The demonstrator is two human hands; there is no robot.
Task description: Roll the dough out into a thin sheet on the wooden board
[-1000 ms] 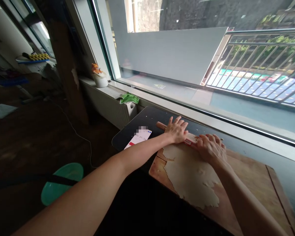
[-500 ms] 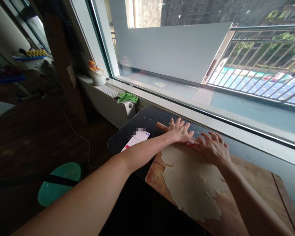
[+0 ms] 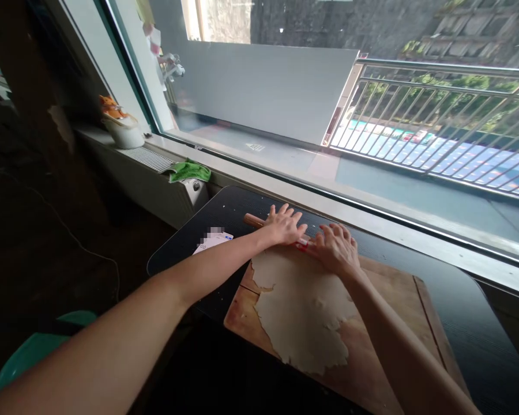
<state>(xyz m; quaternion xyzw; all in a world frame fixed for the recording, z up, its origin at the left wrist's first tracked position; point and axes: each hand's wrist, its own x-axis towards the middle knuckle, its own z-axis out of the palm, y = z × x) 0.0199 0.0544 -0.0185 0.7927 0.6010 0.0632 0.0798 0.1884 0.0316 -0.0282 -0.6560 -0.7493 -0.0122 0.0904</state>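
Note:
A wooden rolling pin lies along the far edge of a broad, thin sheet of dough. My left hand rests flat on the pin with fingers spread, and its left end sticks out beyond that hand. Beside it, my right hand also presses on the pin, palm down and fingers stretched forward; the pin's right end is hidden. A bit of red and white marking shows on the pin between both hands. The ragged-edged dough covers much of a wooden board.
The board sits on a black table by a large window. A phone lies left of the board. A green cloth and a white pot are on the radiator. A teal basin is at lower left.
The view has turned to the right, so everything appears shifted left. Both hands stay flat on the rolling pin near the dough's far edge.

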